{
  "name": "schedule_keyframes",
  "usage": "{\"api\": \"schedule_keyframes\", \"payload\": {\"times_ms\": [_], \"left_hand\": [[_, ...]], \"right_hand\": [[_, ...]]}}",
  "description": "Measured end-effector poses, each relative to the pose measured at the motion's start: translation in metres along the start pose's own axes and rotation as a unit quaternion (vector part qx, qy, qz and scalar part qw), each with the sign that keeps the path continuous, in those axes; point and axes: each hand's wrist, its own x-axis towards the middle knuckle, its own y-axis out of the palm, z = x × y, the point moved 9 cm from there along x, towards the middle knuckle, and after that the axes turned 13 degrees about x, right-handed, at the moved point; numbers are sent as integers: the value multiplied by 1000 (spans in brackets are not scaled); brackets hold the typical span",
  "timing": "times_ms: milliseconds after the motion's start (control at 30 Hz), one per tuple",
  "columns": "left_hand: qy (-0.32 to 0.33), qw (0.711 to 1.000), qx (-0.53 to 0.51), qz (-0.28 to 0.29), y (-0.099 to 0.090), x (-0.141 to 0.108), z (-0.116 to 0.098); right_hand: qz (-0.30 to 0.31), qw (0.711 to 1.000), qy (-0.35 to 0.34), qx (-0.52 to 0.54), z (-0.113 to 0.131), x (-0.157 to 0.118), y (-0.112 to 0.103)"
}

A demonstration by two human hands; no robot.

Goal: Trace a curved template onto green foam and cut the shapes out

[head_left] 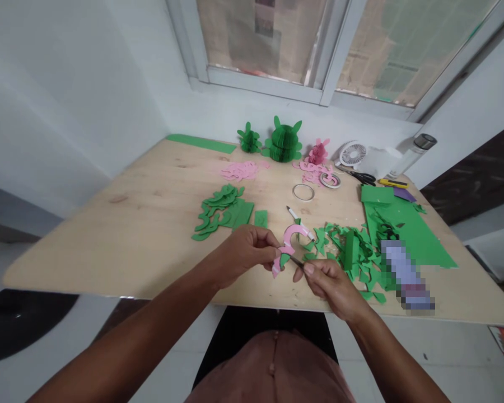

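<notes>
Between the fingers of my left hand is a curved pink paper cutout, with a bit of green paper showing beside its lower part. My right hand is closed round a pair of scissors; only the dark blades show, touching the paper, and the handles are hidden in my fingers. Just beyond the pink paper lies a white marker with a dark tip. Green paper scraps spread beside my right hand. Green cutouts are heaped beyond my left hand.
Pink cutouts, tape rolls and folded paper figures stand or lie farther back. At the right are black scissors, a yellow cutter, a white fan, a bottle and green sheets.
</notes>
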Motion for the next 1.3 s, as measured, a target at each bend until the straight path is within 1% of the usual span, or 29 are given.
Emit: {"api": "schedule_keyframes", "payload": {"times_ms": [233,433,767,967,1300], "left_hand": [[0,1000,1,25,6,4,-1],[-23,999,7,41,8,4,-1],[-9,998,8,61,14,2,-5],[1,997,6,73,17,0,-9],[5,997,11,80,16,-3,-8]], "right_hand": [[6,1000,-3,-3,2,1,-2],[5,1000,-6,-10,2,1,-5],[1,1000,-22,1,5,-6,-4],[-7,999,-32,-13,8,-10,-4],[-15,999,-38,-35,11,-15,-2]]}}
